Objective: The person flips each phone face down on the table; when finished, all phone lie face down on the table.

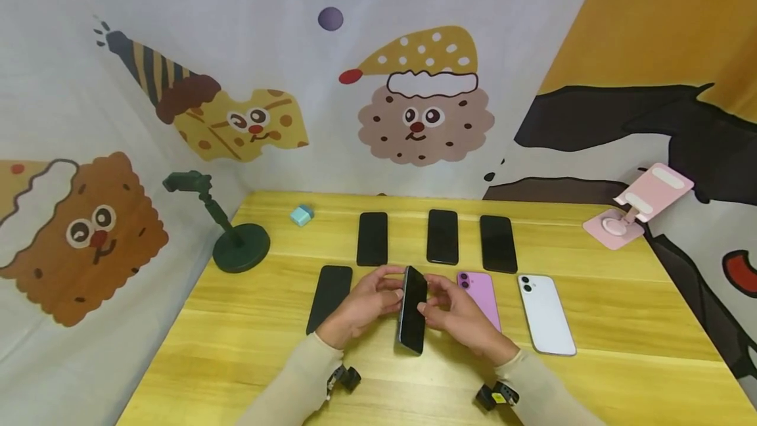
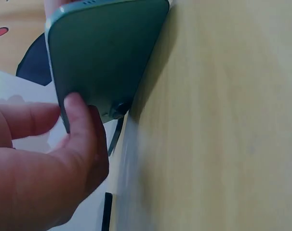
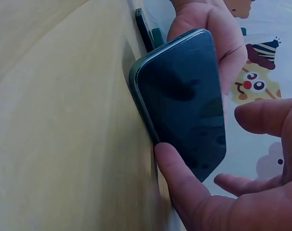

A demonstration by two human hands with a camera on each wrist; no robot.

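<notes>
A dark-green smartphone (image 1: 412,314) is held tilted up on its long side, screen facing right, over the near middle of the wooden table (image 1: 639,321). The left hand (image 1: 367,304) pinches it from the left, a digit pressed on its green back. The right hand (image 1: 458,311) is loosely spread at the screen side, one fingertip touching the phone's lower edge; whether the phone touches the table is hard to tell. Just left of the left hand lies a black phone (image 1: 330,298); partly behind the right hand lies a pink dual-camera phone (image 1: 481,294), with a white dual-camera phone (image 1: 547,314) right of it. Farther back are three black phones (image 1: 443,236), a green stand (image 1: 241,247) far left and a pink phone stand (image 1: 655,192) far right
</notes>
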